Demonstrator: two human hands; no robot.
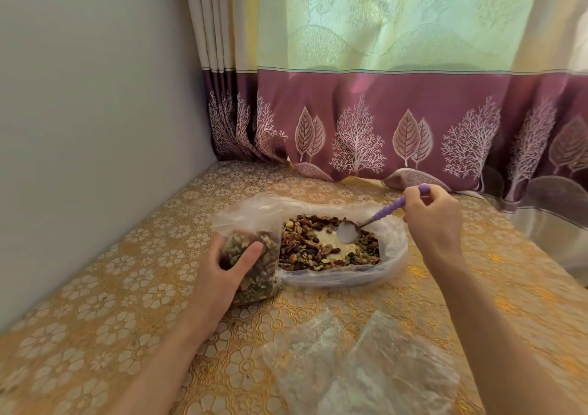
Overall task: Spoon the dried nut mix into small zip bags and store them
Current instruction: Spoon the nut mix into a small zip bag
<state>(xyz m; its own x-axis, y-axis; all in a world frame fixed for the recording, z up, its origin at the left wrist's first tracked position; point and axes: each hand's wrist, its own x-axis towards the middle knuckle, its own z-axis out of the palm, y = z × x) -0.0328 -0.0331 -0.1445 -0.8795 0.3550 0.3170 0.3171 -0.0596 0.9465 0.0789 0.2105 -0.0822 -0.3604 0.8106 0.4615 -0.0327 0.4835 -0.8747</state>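
My left hand [227,266] grips a small zip bag [259,274] full of nut mix, standing upright on the table. To its right lies a large clear plastic bag [391,255], opened out, with the dried nut mix [305,246] spread inside it. My right hand [434,215] holds a spoon by its purple handle [389,209]. The spoon's metal bowl [346,231] hovers empty just above the nut mix, near its back right part.
Two empty clear zip bags [359,363] lie flat on the near part of the table. The table carries a gold floral cloth [127,287]. A grey wall [95,112] runs along the left, and a purple and green curtain [381,122] hangs at the back.
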